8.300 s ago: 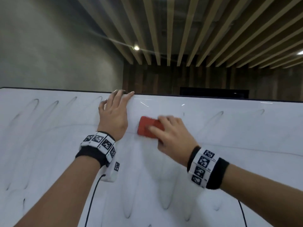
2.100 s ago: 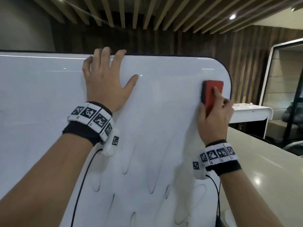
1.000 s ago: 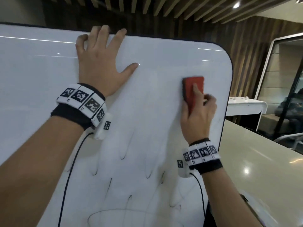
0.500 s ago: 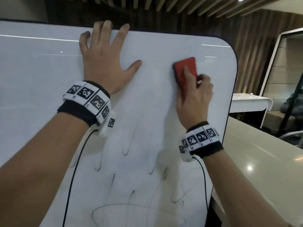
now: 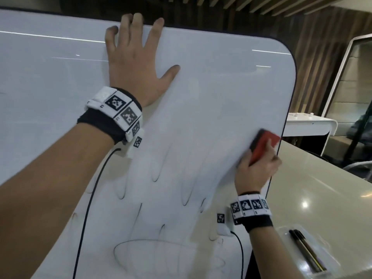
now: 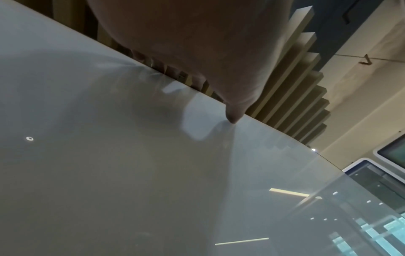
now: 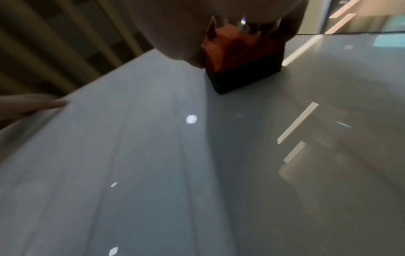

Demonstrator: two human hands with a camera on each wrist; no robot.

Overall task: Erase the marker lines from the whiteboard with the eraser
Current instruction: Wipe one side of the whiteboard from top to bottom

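Right hand [image 5: 256,170] grips red eraser [image 5: 263,144], felt flat on whiteboard [image 5: 211,97], right edge mid-frame | left hand [image 5: 134,63] splayed flat, bracing upper centre | marker lines [image 5: 161,242] remain lower centre | advise overlapping downward passes, even pressure.

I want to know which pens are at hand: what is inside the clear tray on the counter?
The clear tray holds two dark pens lying side by side. Their lower ends blur near the frame edge, so caps and colours cannot be told.
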